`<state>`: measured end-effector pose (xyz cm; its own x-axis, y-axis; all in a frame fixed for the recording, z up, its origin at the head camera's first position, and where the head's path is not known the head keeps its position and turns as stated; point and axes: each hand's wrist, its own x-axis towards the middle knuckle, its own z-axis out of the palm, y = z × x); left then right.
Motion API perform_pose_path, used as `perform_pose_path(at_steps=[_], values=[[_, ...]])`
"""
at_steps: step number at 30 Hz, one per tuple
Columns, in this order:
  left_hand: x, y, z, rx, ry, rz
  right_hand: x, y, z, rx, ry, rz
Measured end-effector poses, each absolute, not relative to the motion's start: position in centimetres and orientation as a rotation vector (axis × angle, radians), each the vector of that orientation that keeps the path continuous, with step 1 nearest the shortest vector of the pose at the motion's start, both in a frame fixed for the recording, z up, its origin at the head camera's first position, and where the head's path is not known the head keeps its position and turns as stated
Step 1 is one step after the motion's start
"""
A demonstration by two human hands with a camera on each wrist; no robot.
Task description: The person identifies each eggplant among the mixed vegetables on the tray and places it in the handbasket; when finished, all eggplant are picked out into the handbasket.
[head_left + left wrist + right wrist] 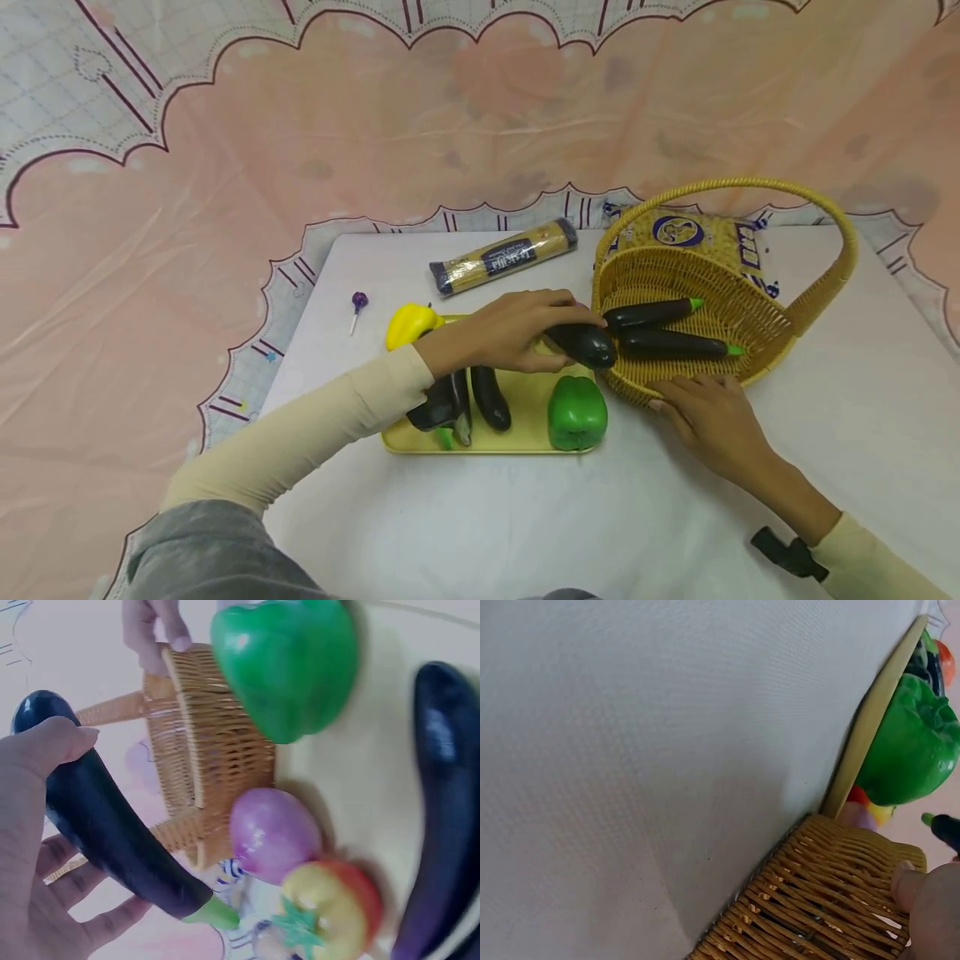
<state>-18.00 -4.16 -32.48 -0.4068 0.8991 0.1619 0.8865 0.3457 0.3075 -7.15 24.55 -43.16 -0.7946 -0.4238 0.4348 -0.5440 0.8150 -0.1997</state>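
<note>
My left hand [510, 329] grips a dark eggplant [112, 825] with a green stem end, thumb on one side and fingers on the other. In the head view it is at the basket's left rim. The wicker basket [675, 271] has two more eggplants [675, 343] lying inside. At the basket's near rim, my right hand [712, 425] holds the edge, thumb outside and fingers over it. Beneath my left forearm is a yellow tray [525, 417] bearing several eggplants [491, 400], a green bell pepper [577, 414] and a yellow pepper [411, 325].
A purple onion [274, 834] and a red-yellow fruit [334, 900] sit on the tray, largely hidden by my left hand in the head view. Behind lie a pasta packet [506, 257] and a pasta bag [697, 233]. A purple lollipop [359, 300] is at left. The basket's handle arches high.
</note>
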Motion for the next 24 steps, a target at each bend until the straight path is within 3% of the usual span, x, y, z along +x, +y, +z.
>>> perform_pose_path(at_steps=[8,24], values=[[-19.0,-0.5,-31.5,1.515,2.522,0.787,-7.1,24.5,-43.4,0.715,-2.637,0.436],[-20.4,8.8,-32.6,1.348,2.608,0.544,-7.3,24.7,-43.3,0.722,-2.679,0.391]])
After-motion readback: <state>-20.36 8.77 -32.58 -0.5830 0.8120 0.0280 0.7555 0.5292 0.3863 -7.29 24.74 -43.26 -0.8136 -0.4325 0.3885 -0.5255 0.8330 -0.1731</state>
